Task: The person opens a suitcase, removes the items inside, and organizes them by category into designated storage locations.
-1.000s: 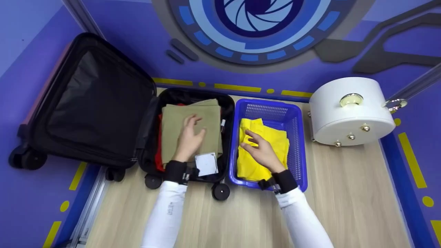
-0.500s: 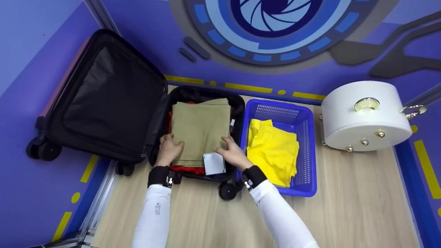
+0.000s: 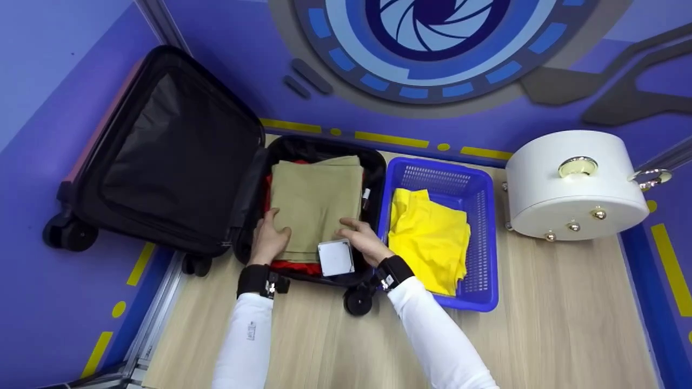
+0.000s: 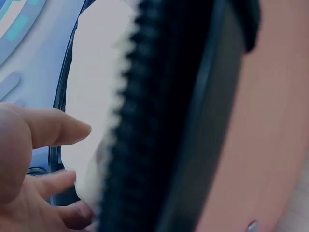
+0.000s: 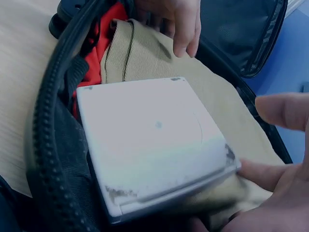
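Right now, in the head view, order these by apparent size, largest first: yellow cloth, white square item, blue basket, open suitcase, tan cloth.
1. Open suitcase
2. Blue basket
3. Tan cloth and yellow cloth: too close to rank
4. White square item

A blue-violet printed wall (image 3: 232,54) bears a large circular blue-and-white aperture emblem (image 3: 419,78) and a dashed yellow stripe (image 3: 392,139); a grey metal corner post (image 3: 160,21) stands left, above a pale wood-grain surface (image 3: 567,313)
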{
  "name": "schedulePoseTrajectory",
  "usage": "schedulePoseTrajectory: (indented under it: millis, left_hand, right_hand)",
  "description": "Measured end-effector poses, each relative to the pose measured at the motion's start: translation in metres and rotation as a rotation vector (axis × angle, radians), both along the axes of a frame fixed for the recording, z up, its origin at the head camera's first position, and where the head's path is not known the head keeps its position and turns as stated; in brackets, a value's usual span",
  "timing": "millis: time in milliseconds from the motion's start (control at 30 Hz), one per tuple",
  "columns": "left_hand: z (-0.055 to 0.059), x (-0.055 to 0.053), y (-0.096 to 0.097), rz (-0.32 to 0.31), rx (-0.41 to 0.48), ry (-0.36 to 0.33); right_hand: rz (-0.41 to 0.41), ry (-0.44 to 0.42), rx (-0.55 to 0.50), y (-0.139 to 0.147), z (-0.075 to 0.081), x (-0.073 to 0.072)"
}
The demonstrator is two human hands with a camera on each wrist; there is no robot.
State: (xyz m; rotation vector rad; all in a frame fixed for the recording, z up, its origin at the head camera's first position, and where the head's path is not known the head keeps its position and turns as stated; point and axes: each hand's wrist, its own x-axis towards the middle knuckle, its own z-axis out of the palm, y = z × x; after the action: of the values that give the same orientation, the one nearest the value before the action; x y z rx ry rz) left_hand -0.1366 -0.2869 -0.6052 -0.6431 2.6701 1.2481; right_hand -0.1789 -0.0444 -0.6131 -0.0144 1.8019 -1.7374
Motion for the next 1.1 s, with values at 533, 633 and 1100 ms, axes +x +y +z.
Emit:
schedulePoseTrajectory:
  millis: [533,633,1100]
  left_hand:
    - [0.022,-0.002,0.012,-0.101,0.038,0.274]
    - [0.035,-0.003,0.015,-0.097,0.042,0.356]
    - [0.101,-0.002,0.059,-0.2,0.161,0.704]
  right_hand:
    - [-0.003,0.255,0.082,0.014,0.013,0.007]
    - [-0.041,0.266,0.027,0.018,0.025,0.003]
    - [-0.083,0.501,-0.11,0.08,0.091,0.01]
